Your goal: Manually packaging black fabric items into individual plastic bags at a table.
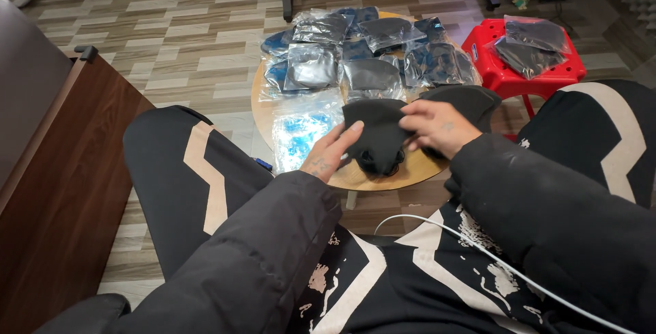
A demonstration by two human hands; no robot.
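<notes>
Patterned tile flooring surrounds the small round wooden table [355,175] where the left hand [326,159] and right hand [437,125] both pinch a black fabric mask [378,136]; flattening it calls for even tension.

Soft, dim indoor light, glare on plastic bags [321,67], mild edge distortion.

We see the mask [378,139] at the counter's [355,177] six o'clock edge, bagged masks [369,54] at twelve, stool [523,67] at three beside it.
</notes>
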